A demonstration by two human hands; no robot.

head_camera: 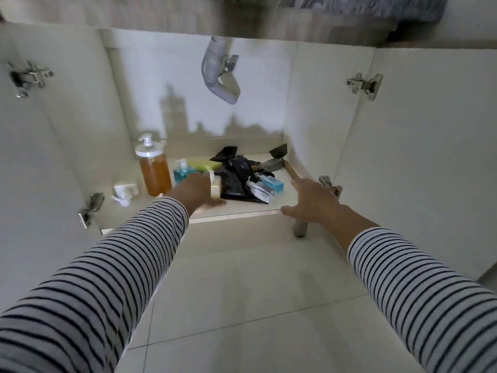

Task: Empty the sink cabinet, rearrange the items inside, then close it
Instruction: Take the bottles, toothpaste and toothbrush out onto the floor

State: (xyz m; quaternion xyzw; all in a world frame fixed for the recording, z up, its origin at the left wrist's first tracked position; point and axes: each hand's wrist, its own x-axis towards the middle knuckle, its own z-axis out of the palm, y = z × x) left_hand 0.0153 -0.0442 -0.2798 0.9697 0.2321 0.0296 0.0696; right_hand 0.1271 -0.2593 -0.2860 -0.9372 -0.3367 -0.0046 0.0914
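The sink cabinet stands open, its floor (242, 208) holding several items. My left hand (196, 191) is wrapped around a small pale bottle (216, 185) near the front edge. An amber pump bottle (154, 168) stands just left of it, and a small blue pump bottle (181, 172) stands behind my hand. A crumpled black plastic bag (236, 173) lies in the middle with a clear blue-capped tube (266, 185) on it. My right hand (313, 199) reaches to the wooden handle (293, 172) of a hand hoe (274, 160) at the right wall; its fingers are spread.
A grey drain hose (215, 71) hangs from above at the back. Both doors are swung open, left (32, 157) and right (430, 170), with metal hinges. A white fitting (125, 191) lies at the front left. A yellow-green item (201, 165) lies behind the bag. Pale floor tiles (255, 292) lie below.
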